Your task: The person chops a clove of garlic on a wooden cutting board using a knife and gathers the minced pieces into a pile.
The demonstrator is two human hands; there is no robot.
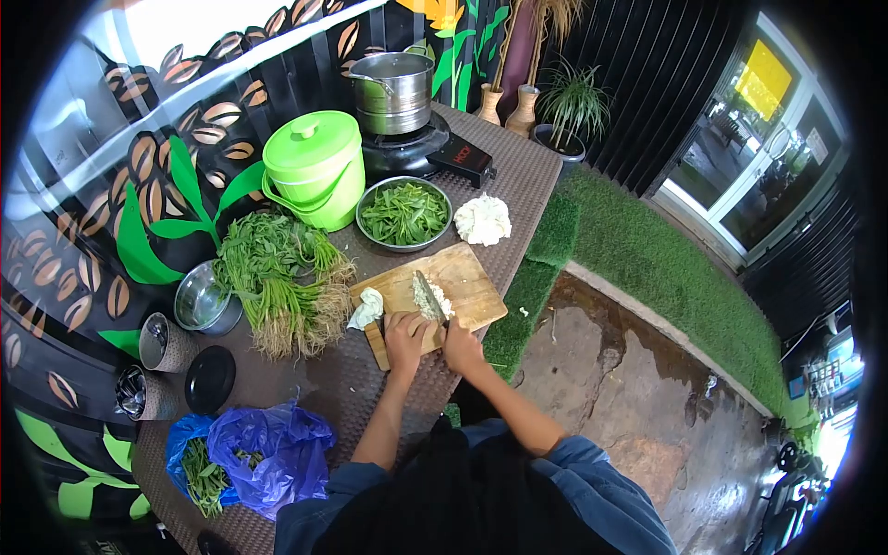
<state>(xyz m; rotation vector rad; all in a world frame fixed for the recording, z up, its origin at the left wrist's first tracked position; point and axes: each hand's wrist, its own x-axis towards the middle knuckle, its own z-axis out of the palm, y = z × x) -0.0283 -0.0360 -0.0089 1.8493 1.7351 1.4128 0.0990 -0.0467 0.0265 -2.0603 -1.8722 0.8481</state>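
On a wooden cutting board (474, 277) lies a pile of chopped white pieces (433, 298), with a knife blade (426, 294) across it. My right hand (462, 349) is closed round the knife's handle at the board's near edge. Close to its left, my left hand (405, 340) has its fingers bent together over the near end of the pile; what they hold, if anything, is hidden. A crumpled whitish cloth or leaf (368, 308) rests on the board's left edge. Beyond the board stands a metal bowl (367, 231) of cut green leaves (404, 214).
Left of the board are rooted greens (294, 277), an empty metal bowl (205, 301) and blue bags (277, 453). Behind stand a green lidded bucket (319, 171) and a pot (393, 97) on a stove (407, 153). White florets (482, 220) sit near the table's right edge.
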